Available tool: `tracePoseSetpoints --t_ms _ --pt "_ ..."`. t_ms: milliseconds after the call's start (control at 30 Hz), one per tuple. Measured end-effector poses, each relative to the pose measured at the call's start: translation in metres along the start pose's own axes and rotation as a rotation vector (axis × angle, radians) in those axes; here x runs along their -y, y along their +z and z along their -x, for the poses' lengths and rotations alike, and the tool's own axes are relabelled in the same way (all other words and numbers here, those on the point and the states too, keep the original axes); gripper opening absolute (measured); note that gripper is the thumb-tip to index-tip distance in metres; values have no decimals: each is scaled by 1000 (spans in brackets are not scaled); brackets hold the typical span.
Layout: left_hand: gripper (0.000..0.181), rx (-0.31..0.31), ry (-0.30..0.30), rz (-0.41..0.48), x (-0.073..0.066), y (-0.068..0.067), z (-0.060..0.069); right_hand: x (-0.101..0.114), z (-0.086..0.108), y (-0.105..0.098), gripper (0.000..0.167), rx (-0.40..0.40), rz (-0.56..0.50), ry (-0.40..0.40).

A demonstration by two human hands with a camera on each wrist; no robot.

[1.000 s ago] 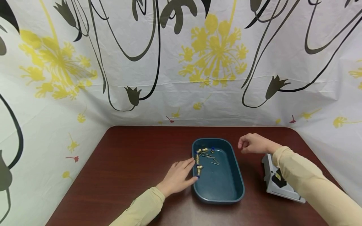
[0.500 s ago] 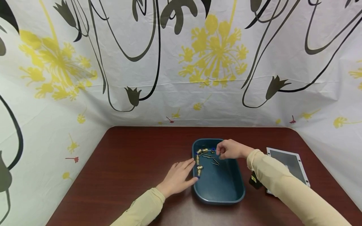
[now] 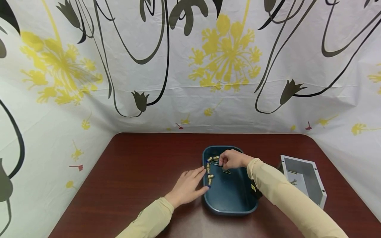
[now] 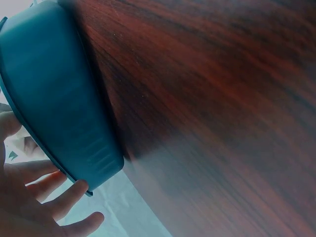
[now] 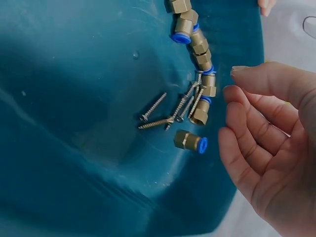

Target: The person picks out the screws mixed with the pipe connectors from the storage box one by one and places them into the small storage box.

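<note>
A blue tray (image 3: 232, 198) holds brass fittings with blue rings (image 3: 210, 180) along its left side and several loose screws near the back. In the right wrist view the screws (image 5: 154, 106) lie beside one separate fitting (image 5: 187, 141). My right hand (image 3: 233, 159) hovers over the back of the tray; its fingers are loosely bent, with thumb and index tips apart and nothing between them (image 5: 276, 133). The left hand (image 3: 187, 186) rests with extended fingers on the tray's left rim; in the left wrist view those fingers (image 4: 69, 197) touch the rim.
To the right of the tray stands a grey box (image 3: 319, 180) with a few screws inside. A black object with a yellow mark (image 3: 253, 187) shows by the right forearm. A patterned cloth (image 3: 178, 66) hangs behind the brown table (image 3: 134, 165).
My right hand has moved left from beside the tray to over its contents, uncovering more of the grey box. The left hand has stayed on the rim.
</note>
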State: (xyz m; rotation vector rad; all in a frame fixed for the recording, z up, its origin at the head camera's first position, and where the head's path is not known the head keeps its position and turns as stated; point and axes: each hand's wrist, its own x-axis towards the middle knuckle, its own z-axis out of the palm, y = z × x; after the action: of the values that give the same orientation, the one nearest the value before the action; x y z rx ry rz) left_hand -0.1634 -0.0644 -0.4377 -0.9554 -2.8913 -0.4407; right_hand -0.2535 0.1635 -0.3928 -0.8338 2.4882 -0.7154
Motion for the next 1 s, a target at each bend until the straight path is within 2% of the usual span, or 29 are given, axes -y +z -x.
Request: tracePoseSetpoints --t_ms 333,600,1000 --pt "63 1 1 0 0 0 0 -7 -14 11 11 5 -32 90" --pt "63 6 1 -6 1 0 0 -17 -19 18 8 -7 -7 142" --pt "63 9 -4 2 0 -1 1 -26 -20 22 8 -48 -27 180"
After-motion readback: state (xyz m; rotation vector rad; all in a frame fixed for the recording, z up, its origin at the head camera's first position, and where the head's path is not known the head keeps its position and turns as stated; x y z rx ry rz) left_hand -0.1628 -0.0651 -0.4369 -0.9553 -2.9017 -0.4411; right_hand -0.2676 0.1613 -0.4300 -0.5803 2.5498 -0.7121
